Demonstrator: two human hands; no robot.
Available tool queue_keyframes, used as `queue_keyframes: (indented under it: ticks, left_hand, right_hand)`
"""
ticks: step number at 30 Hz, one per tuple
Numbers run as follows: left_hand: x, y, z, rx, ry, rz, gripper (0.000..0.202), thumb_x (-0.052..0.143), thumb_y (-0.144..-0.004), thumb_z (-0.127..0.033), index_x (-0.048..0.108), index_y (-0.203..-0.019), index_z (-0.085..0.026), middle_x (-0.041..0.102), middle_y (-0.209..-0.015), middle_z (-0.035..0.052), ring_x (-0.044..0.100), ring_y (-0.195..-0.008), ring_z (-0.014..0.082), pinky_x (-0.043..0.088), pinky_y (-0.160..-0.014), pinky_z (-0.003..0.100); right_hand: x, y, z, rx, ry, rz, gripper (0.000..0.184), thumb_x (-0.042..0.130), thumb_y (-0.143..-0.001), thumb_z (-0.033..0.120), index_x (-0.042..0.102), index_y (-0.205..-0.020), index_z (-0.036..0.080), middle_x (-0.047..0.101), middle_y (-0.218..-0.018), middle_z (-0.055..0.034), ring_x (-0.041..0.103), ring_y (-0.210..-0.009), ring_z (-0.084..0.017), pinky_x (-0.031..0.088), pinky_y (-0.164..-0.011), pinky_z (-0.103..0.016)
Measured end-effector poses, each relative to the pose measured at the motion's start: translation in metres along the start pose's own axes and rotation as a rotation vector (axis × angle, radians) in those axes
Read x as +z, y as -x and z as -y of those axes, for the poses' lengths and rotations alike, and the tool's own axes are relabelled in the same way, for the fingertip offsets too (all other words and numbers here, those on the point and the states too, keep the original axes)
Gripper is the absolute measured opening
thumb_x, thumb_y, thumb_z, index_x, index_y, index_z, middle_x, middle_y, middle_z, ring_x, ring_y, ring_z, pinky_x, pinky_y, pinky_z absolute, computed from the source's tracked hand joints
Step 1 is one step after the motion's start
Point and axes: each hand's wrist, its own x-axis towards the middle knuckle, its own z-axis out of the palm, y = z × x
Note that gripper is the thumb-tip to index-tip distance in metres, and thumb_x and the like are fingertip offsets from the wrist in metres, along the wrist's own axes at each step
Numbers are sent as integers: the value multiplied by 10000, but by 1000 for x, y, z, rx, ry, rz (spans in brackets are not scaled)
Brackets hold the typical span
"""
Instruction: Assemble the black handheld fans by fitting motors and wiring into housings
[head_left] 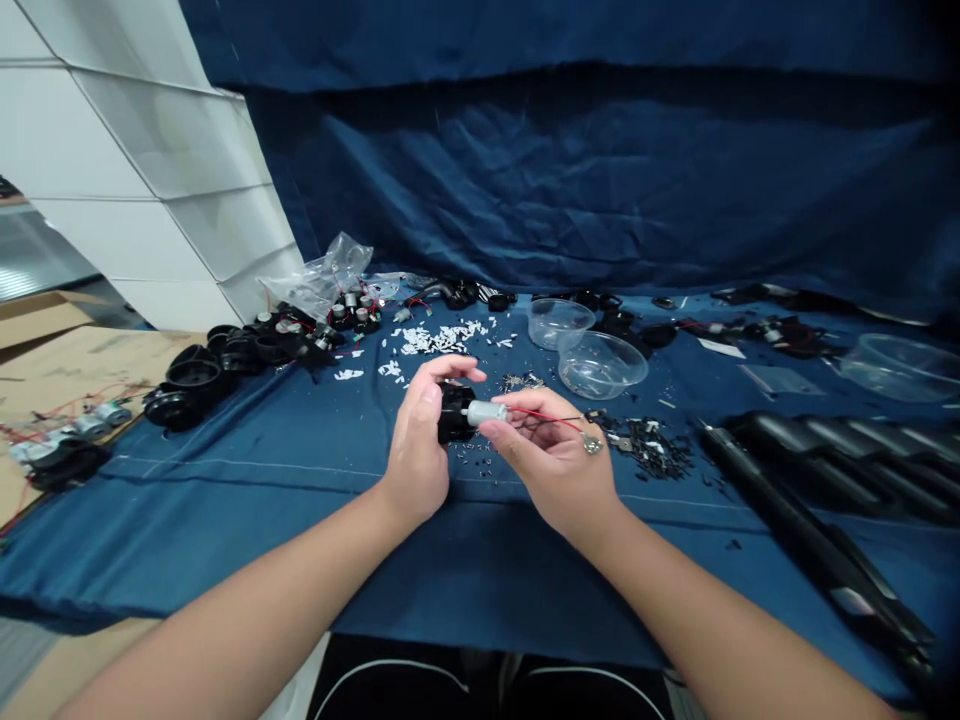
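Head view: silver motor (486, 412) points right, roughly level.

Head-worn camera facing forward, down at hands (417, 440)

Soft, even light casts faint shadows; the wide lens bends the blue cloth (480, 570) at the edges.

From where I'm standing, the small motor (486, 412) is gleaming silver against the black housing (454, 412), a red wire (544, 416) is trailing from it, the navy cloth (247, 525) is showing a thin pale stitched line, white plastic chips (435, 338) are speckling it, and the faceted wall panels (150, 170) are shining white.
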Motion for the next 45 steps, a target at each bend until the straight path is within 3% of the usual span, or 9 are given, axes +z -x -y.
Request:
queue_keyframes:
  ticks: [6,15,21,25,29,33,39,42,45]
  left_hand:
    - [-2,5,-2,181,-156,16,619,429,-1205,-634,639,-1636,-243,782,-1357,124,712,-1181,277,541,-1080,465]
    - [1,14,3,263,-218,28,619,374,-1221,-591,653,-1648,-240,806,-1298,101,728,-1002,227,576,-924,421]
    - [11,27,3,269,-231,-33,585,330,-1239,-552,678,-1578,-226,830,-1256,75,767,-1084,221,610,-1024,426]
    - [8,17,-3,250,-289,18,587,324,-1240,-530,656,-1593,-198,822,-1320,108,766,-1200,250,590,-1110,460]
    - [6,5,-36,266,-343,161,707,677,-1134,-580,515,-1730,-236,755,-1534,154,735,-1361,308,574,-1171,489]
    - [15,18,-84,276,-289,308,730,994,-932,-450,661,-1563,-292,761,-1528,128,751,-1339,324,601,-1170,487]
    - [32,44,-131,283,-312,381,510,1009,-915,-284,681,-1305,-300,830,-1254,33,818,-1178,254,664,-1019,398]
    - [33,49,-144,354,-414,411,471,964,-944,-261,641,-1286,-288,827,-1210,24,815,-1159,248,650,-1038,418]
    - [36,56,-151,412,-422,468,441,925,-989,-297,611,-1298,-288,823,-1201,29,815,-1165,262,645,-1063,459]
  right_hand:
    - [-1,1,8,39,-110,41,214,958,-900,330,849,-1036,206,808,-840,-1,768,-696,-96,642,-637,-160]
    - [0,6,5,34,-104,142,168,956,-922,288,860,-1050,236,828,-909,10,801,-768,-83,655,-714,-133]
    - [6,13,-1,120,-173,160,190,961,-905,301,849,-1047,242,827,-976,-7,816,-860,-124,684,-810,-211]
    - [6,9,-3,232,-247,161,346,992,-897,458,796,-1053,219,796,-939,-29,772,-819,-142,682,-790,-257]
    - [6,10,16,298,-337,144,525,870,-969,682,710,-1179,228,797,-1013,-53,757,-826,-156,691,-785,-283]
    - [8,39,47,364,-431,227,626,755,-995,802,727,-1251,231,803,-1051,-98,794,-913,-208,710,-809,-322]
    - [5,110,62,497,-398,242,646,702,-1025,806,694,-865,180,632,-655,-32,563,-473,-137,503,-428,-247]
    - [-6,127,68,401,-250,22,469,844,-1007,642,735,-936,191,695,-762,-31,631,-608,-139,563,-540,-240]
    - [-11,125,82,29,92,-104,309,886,-997,525,823,-1140,259,794,-1116,-75,751,-1001,-220,675,-881,-336]
